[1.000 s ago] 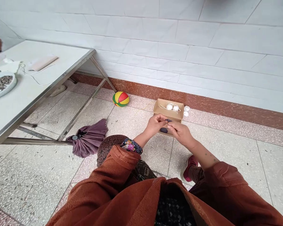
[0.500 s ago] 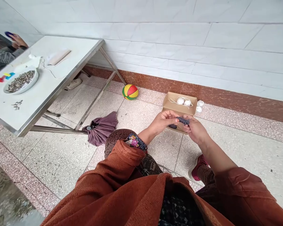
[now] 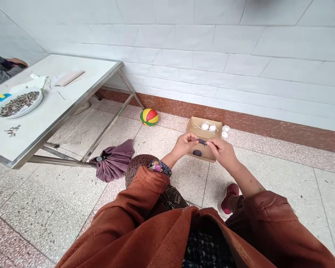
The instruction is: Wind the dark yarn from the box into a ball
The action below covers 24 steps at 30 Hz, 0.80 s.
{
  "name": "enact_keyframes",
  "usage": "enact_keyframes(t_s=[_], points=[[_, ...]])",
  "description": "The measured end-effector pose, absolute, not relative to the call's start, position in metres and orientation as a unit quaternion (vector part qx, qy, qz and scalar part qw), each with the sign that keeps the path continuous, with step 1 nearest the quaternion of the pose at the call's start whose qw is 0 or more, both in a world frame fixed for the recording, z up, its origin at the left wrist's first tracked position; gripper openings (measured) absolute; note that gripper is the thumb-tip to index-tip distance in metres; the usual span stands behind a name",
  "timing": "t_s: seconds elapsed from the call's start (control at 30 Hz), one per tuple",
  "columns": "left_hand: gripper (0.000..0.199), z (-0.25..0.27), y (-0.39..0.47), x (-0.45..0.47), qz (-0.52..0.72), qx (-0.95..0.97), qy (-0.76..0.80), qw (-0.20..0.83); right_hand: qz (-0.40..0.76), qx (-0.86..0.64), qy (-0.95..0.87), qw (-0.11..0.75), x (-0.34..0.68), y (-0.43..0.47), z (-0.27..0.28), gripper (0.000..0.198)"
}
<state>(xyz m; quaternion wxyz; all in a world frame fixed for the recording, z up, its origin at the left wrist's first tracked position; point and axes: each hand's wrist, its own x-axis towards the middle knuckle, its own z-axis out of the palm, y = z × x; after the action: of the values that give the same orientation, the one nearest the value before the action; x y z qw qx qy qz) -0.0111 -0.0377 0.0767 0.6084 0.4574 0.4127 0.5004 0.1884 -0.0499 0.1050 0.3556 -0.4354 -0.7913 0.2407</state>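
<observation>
Above a cardboard box (image 3: 205, 138) on the floor, my two hands hold a small dark grey-purple roll (image 3: 202, 142) stretched between them. My left hand (image 3: 185, 144) pinches its left end between thumb and fingers. The other end sits in the closed fingertips of my right hand (image 3: 222, 150). Its material is too small to make out. Below the roll, a dark oval piece (image 3: 197, 153) of similar colour lies in the near part of the box. White balls of string (image 3: 208, 127) with loose ends rest in the far part.
More white balls (image 3: 225, 131) lie just right of the box. A striped ball (image 3: 149, 117) sits by the wall, and a folded purple cloth (image 3: 114, 160) lies near the table (image 3: 100, 70). On that table stands a dish (image 3: 41, 97) of seed-like bits. Another person's arm (image 3: 5, 72) shows far left.
My hands have drawn slightly apart, and the dark roll is now held by its ends. More of the dark oval piece shows. The camera view has shifted a little.
</observation>
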Motion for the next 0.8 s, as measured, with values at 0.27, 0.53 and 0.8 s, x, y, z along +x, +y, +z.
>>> enact_keyframes(t_s=[0.27, 0.53, 0.8], points=[[0.034, 0.097, -0.093, 0.005, 0.514, 0.388, 0.353, 0.679, 0.325, -0.479, -0.720, 0.382, 0.188, -0.075, 0.088, 0.032], [0.038, 0.096, -0.103, 0.026, 0.561, 0.318, 0.373, 0.667, 0.220, -0.464, -0.788, 0.340, 0.191, -0.135, 0.095, 0.030], [0.041, 0.114, -0.106, 0.052, 0.507, 0.414, 0.340, 0.675, 0.173, -0.508, -0.758, 0.370, 0.214, -0.123, 0.141, 0.028]])
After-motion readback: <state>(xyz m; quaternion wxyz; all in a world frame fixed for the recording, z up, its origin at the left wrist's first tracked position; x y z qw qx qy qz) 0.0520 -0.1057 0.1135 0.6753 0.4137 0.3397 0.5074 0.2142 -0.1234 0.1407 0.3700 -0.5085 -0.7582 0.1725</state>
